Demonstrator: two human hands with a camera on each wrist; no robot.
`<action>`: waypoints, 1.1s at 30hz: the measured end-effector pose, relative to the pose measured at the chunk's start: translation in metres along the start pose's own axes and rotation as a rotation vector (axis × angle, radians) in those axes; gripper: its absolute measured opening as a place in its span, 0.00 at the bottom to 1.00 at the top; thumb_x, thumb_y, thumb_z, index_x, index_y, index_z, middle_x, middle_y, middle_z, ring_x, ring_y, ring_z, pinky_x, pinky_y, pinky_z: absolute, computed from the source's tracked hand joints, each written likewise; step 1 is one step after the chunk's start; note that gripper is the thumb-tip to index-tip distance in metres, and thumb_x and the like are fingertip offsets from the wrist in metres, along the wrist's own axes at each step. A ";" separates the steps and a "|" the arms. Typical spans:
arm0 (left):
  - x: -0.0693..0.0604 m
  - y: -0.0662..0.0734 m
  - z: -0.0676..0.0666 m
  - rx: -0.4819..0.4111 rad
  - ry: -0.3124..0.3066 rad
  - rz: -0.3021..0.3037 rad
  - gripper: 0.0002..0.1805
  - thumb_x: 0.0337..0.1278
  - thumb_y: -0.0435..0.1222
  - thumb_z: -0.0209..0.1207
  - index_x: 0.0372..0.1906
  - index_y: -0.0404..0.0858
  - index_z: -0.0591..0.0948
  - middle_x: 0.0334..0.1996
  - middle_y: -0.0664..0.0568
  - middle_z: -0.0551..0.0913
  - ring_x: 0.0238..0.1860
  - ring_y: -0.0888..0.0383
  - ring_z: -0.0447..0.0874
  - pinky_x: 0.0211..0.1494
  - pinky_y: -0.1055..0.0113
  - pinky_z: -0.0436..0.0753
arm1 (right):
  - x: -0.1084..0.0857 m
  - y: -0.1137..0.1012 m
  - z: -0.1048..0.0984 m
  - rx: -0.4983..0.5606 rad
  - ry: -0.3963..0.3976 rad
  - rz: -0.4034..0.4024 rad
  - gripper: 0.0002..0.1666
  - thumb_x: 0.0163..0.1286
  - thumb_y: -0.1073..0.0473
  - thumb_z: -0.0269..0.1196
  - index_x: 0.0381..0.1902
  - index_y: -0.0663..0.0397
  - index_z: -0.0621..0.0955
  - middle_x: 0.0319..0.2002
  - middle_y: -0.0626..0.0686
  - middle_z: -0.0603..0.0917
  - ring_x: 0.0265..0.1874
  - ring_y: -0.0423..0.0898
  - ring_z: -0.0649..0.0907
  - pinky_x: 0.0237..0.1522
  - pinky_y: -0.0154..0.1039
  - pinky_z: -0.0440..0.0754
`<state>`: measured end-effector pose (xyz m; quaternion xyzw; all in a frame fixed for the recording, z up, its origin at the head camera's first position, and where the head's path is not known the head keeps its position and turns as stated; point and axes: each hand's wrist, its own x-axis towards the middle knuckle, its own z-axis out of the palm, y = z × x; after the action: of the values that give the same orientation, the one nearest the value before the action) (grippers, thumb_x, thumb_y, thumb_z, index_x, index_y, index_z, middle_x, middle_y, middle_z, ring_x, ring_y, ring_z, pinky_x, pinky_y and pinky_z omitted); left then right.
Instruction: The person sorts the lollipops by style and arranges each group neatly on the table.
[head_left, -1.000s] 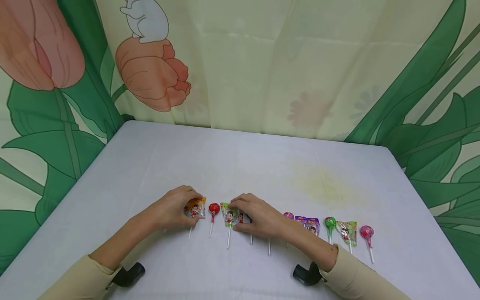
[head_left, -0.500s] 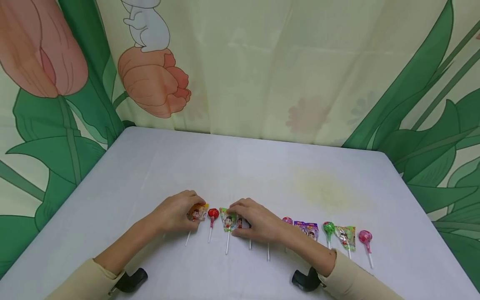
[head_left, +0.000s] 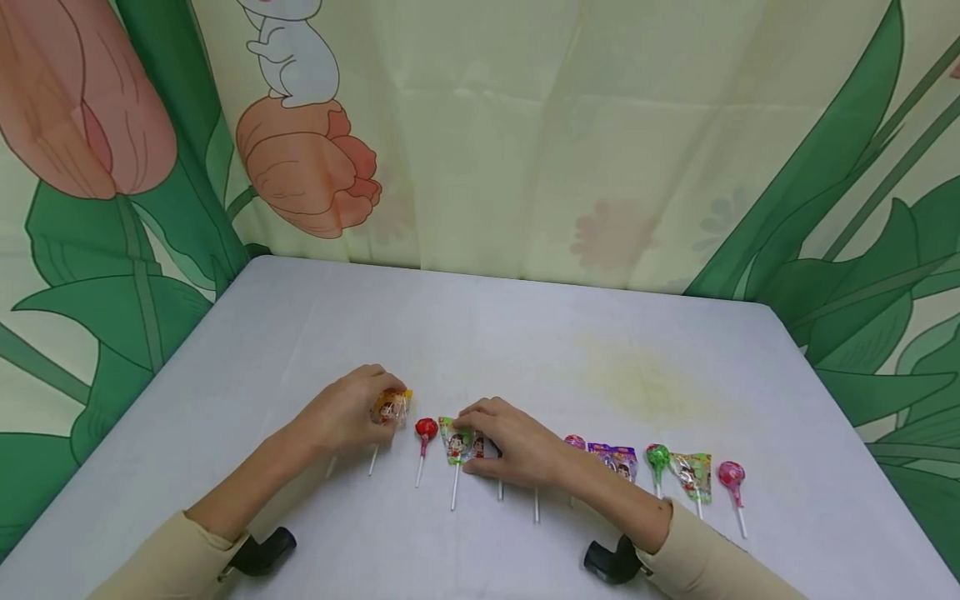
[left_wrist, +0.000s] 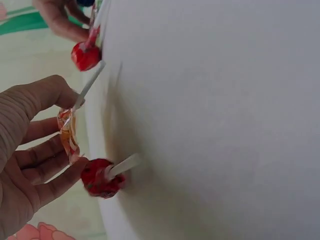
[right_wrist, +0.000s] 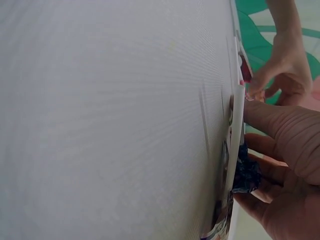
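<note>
While the left hand (head_left: 348, 410) pinches an orange-wrapped lollipop (head_left: 393, 408) between thumb and bent fingers, its clear, crinkled film catches the light, and in the left wrist view its slim white stick stands apart from its shadow on the smooth white table (head_left: 487, 342). Close to the little finger is a dark red lollipop (left_wrist: 102, 178), ball-shaped with a pale, blurred stick. Between the two hands lies a round red lollipop (head_left: 426, 428), its glossy wrapping gathered tightly at the neck. The right hand (head_left: 517, 442) arches over the row, thumb and forefinger a little spread at a flat, printed green-wrapped lollipop (head_left: 455, 442); a dark blue lollipop (right_wrist: 246, 172) with shiny, creased foil sits among its fingers, though whether they grip anything I cannot tell. Farther along, past the right hand, come a flat, printed purple packet (head_left: 615, 458), a shiny green ball (head_left: 657, 456), a squarish patterned green packet (head_left: 692, 475) and a round pink lollipop (head_left: 731, 474) at the end.
</note>
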<state>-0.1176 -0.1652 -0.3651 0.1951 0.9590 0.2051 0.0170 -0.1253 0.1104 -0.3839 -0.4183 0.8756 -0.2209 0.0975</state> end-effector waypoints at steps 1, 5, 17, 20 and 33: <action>0.001 -0.001 -0.003 0.000 0.013 0.001 0.25 0.48 0.34 0.76 0.53 0.36 0.84 0.47 0.49 0.82 0.48 0.52 0.80 0.51 0.58 0.87 | 0.000 0.000 0.000 -0.001 -0.001 -0.001 0.29 0.68 0.52 0.71 0.64 0.55 0.80 0.63 0.52 0.80 0.62 0.48 0.76 0.66 0.46 0.76; 0.009 -0.008 -0.014 -0.002 0.047 -0.002 0.24 0.49 0.33 0.75 0.54 0.34 0.83 0.47 0.47 0.82 0.49 0.50 0.81 0.53 0.54 0.86 | 0.000 0.001 0.000 -0.001 0.000 -0.004 0.29 0.68 0.52 0.71 0.64 0.55 0.80 0.63 0.52 0.80 0.63 0.48 0.77 0.66 0.46 0.76; 0.039 -0.026 -0.024 -0.026 0.085 -0.048 0.25 0.51 0.31 0.74 0.56 0.31 0.82 0.48 0.41 0.82 0.48 0.47 0.80 0.53 0.52 0.87 | 0.001 0.003 0.001 -0.005 0.004 -0.017 0.29 0.68 0.52 0.71 0.64 0.54 0.80 0.62 0.50 0.80 0.62 0.47 0.77 0.66 0.45 0.76; 0.047 -0.030 -0.025 -0.030 0.080 -0.041 0.24 0.51 0.31 0.74 0.55 0.31 0.82 0.48 0.41 0.82 0.48 0.47 0.80 0.54 0.52 0.86 | 0.001 0.003 0.001 -0.006 0.008 -0.019 0.29 0.68 0.52 0.71 0.63 0.54 0.80 0.62 0.51 0.80 0.62 0.47 0.77 0.66 0.45 0.76; 0.080 -0.044 -0.025 -0.087 0.049 -0.078 0.25 0.54 0.31 0.71 0.58 0.28 0.80 0.52 0.37 0.82 0.53 0.43 0.79 0.59 0.49 0.83 | 0.000 0.003 0.001 0.000 0.002 -0.002 0.28 0.68 0.52 0.71 0.64 0.54 0.80 0.62 0.50 0.80 0.62 0.47 0.77 0.67 0.45 0.76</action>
<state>-0.2102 -0.1817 -0.3563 0.1518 0.9562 0.2502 0.0100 -0.1268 0.1119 -0.3865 -0.4188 0.8754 -0.2213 0.0962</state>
